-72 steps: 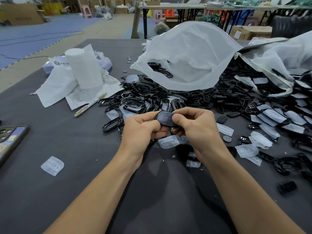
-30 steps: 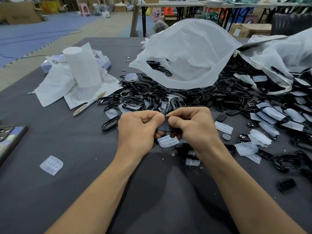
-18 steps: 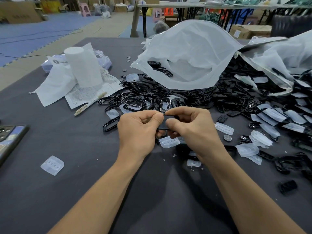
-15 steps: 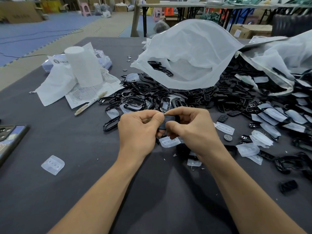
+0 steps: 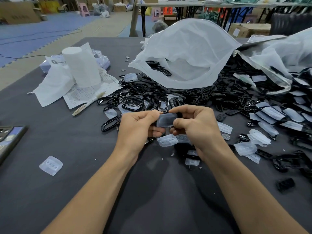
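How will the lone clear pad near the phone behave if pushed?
The clear pad looks thin and translucent, so probably light and somewhat flexible. It lies flat on the dark table cover, so it should slide rather than roll. Its low edge may be hard to pinch.

Single wide-angle view from my head, facing forward and down toward twelve o'clock, close above my left hand [image 5: 135, 127] and right hand [image 5: 197, 129]

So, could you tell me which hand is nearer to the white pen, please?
Left. The left hand is right of the pen; the right hand, gripping the same black part, is farther right.
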Action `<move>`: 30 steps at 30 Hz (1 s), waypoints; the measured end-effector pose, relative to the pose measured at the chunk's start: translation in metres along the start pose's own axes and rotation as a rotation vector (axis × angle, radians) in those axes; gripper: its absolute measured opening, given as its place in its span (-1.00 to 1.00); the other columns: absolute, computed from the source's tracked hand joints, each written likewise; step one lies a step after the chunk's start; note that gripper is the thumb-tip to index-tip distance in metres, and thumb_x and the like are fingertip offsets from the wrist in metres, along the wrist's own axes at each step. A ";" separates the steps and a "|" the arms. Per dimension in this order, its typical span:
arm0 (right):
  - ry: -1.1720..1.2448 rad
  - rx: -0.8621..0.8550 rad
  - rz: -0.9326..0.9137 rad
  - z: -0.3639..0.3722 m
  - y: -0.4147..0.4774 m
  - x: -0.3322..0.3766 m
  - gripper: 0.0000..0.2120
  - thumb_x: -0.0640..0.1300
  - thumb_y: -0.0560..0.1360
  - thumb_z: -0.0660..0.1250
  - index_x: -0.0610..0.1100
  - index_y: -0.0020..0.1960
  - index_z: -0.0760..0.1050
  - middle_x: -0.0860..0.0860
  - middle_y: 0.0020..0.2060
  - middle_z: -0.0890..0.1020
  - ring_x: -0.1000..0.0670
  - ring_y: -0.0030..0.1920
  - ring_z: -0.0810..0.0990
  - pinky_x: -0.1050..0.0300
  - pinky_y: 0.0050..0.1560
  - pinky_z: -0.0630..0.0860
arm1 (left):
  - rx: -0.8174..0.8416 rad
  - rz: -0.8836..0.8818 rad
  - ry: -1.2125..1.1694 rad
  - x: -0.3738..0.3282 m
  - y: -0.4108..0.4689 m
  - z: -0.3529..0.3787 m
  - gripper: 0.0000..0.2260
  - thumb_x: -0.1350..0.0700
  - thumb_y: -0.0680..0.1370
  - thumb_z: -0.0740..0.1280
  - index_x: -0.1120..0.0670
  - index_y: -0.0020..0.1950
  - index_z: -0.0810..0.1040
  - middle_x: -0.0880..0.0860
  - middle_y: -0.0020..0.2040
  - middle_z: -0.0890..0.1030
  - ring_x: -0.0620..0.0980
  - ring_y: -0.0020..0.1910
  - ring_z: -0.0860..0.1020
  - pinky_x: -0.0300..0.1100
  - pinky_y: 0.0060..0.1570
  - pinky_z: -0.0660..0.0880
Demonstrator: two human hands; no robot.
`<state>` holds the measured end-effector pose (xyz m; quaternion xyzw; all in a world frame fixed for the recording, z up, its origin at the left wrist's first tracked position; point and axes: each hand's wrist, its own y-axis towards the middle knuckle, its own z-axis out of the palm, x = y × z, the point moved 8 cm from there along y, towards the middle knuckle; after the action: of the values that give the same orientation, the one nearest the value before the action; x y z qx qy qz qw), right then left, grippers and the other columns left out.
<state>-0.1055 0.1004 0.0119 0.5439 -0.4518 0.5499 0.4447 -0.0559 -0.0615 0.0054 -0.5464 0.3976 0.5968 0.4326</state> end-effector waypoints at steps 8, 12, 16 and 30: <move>-0.075 -0.024 -0.006 -0.004 0.001 0.001 -0.66 -0.51 0.41 0.35 -0.11 -0.09 0.72 -0.11 -0.33 0.72 -0.11 -0.38 0.66 0.07 -0.26 0.62 | 0.127 -0.094 0.073 0.008 0.001 0.005 -0.72 0.35 0.54 0.34 0.09 -0.21 0.78 0.20 -0.24 0.73 -0.03 -0.32 0.68 -0.28 -0.32 0.60; -0.089 0.000 -0.033 -0.001 0.000 0.004 -0.65 -0.49 0.41 0.32 -0.10 -0.11 0.72 -0.12 -0.35 0.71 -0.10 -0.37 0.64 0.10 -0.28 0.59 | 0.102 -0.082 0.083 0.008 0.003 0.004 -0.73 0.34 0.54 0.37 0.10 -0.26 0.77 0.20 -0.27 0.72 -0.04 -0.36 0.67 -0.29 -0.35 0.58; -0.083 0.010 -0.058 -0.001 -0.001 0.006 -0.70 -0.41 0.46 0.33 -0.08 -0.13 0.73 -0.11 -0.34 0.72 -0.09 -0.38 0.65 0.13 -0.29 0.58 | 0.091 -0.091 0.064 0.008 0.002 0.004 -0.72 0.37 0.54 0.35 0.12 -0.26 0.77 0.21 -0.29 0.72 -0.04 -0.40 0.66 -0.29 -0.39 0.56; -0.098 -0.028 -0.043 -0.002 -0.002 0.006 -0.77 -0.39 0.50 0.38 -0.12 -0.16 0.72 -0.14 -0.39 0.68 -0.07 -0.41 0.62 0.13 -0.37 0.52 | 0.074 -0.076 0.097 0.012 0.002 0.006 -0.72 0.37 0.53 0.35 0.14 -0.27 0.75 0.16 -0.33 0.70 -0.04 -0.41 0.66 -0.28 -0.41 0.56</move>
<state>-0.1038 0.1030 0.0184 0.5736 -0.4686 0.5066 0.4414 -0.0598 -0.0551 -0.0056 -0.5729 0.4191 0.5377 0.4550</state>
